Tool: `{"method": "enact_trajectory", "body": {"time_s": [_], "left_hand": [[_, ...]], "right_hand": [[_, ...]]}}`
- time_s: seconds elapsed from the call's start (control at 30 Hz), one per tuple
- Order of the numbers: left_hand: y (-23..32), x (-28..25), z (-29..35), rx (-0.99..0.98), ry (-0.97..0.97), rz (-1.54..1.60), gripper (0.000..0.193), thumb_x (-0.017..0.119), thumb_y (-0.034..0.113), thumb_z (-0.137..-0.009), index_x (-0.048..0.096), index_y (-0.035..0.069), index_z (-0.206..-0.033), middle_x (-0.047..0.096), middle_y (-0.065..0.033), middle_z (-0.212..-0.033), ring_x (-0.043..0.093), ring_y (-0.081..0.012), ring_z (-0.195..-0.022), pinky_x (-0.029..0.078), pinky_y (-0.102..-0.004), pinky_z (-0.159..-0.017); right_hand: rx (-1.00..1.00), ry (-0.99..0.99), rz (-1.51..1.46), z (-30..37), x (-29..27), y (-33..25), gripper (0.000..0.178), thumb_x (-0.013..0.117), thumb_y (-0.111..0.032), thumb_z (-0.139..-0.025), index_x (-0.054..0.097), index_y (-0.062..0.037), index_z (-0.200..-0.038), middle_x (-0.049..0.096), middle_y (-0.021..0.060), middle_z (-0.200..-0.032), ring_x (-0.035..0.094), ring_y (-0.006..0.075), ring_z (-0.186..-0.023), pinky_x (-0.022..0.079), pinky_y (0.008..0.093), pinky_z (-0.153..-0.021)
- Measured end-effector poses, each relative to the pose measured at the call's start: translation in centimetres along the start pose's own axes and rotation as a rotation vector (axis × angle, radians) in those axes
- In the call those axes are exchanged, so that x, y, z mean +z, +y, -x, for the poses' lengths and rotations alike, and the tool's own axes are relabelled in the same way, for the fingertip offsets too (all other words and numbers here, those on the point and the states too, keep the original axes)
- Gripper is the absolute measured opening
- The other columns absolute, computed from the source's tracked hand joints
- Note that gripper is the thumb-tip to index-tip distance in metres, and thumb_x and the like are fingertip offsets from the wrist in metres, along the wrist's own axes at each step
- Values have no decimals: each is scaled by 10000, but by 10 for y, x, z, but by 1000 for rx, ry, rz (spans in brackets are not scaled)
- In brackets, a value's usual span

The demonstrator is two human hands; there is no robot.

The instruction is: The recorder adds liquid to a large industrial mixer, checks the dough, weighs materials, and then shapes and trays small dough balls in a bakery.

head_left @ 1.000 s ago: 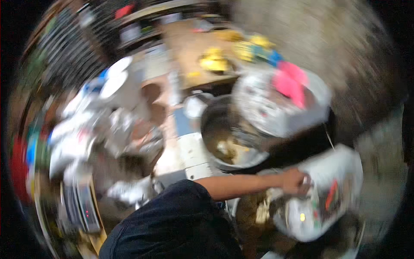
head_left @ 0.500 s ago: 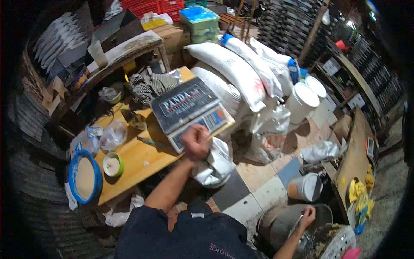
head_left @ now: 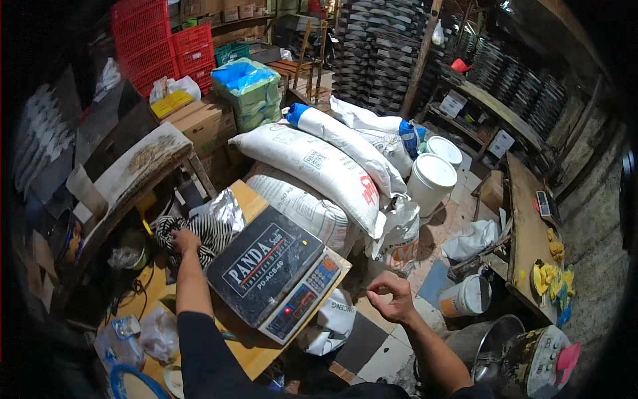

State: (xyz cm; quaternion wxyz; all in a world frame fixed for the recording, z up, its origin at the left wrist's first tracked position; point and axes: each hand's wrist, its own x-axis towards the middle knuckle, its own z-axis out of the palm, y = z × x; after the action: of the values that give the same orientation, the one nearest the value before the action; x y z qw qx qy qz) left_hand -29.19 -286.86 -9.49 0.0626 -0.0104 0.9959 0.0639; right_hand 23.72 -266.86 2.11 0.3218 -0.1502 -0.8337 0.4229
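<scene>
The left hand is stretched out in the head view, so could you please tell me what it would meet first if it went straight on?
The left hand would most likely meet the striped cloth first; it appears to be touching it. Depth beyond is unclear.

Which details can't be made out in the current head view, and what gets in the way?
All in the head view:
- Left hand: its grip on the striped cloth; the hand itself and the folds obscure the fingertips.
- Blue basin: its near part; cut off by the lower edge.
- Small bowl: most of it; the dark sleeve and lower edge hide it.
- White buckets: their contents; lids cover them.
</scene>
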Motion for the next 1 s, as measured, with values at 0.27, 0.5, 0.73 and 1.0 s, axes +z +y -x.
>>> {"method": "enact_trajectory", "body": {"time_s": [0.27, 0.5, 0.73, 1.0], "left_hand": [[-25, -113, 40, 245, 671, 637, 507, 564, 114, -631, 547, -71, -1103, 582, -254, -1078, 552, -405, -1008, 421, -446, -904], [61, -32, 164, 556, -28, 1189, 409, 555, 157, -768, 540, 11, -1150, 586, -91, -1127, 564, -190, -1000, 434, -353, -891], [143, -111, 426, 522, -1235, 2317, 493, 637, 290, -838, 506, 10, -1222, 570, -79, -1152, 570, -197, -1010, 435, -331, -912], [213, 17, 400, 239, -347, 1474, 344, 709, 257, -781, 672, -75, -865, 658, -67, -865, 594, -100, -754, 485, -248, -703]], "right_hand": [[137, 235, -636, -34, 2, 24, 350, 561, -333, -798, 571, 7, -877, 566, 95, -819, 562, 172, -752, 457, 314, -710], [-190, 82, -1726, -139, 44, -106, 574, 536, -487, -768, 467, -14, -1088, 503, 113, -986, 496, 255, -1006, 382, 487, -942], [-66, 288, -1331, -99, 29, -33, 564, 503, -398, -782, 391, -21, -1185, 370, 104, -1180, 334, 256, -1198, 240, 417, -1053], [4, 385, -1004, -19, -5, -29, 700, 511, -377, -747, 273, -37, -1310, 317, 128, -1274, 346, 293, -1229, 225, 414, -1058]]}}
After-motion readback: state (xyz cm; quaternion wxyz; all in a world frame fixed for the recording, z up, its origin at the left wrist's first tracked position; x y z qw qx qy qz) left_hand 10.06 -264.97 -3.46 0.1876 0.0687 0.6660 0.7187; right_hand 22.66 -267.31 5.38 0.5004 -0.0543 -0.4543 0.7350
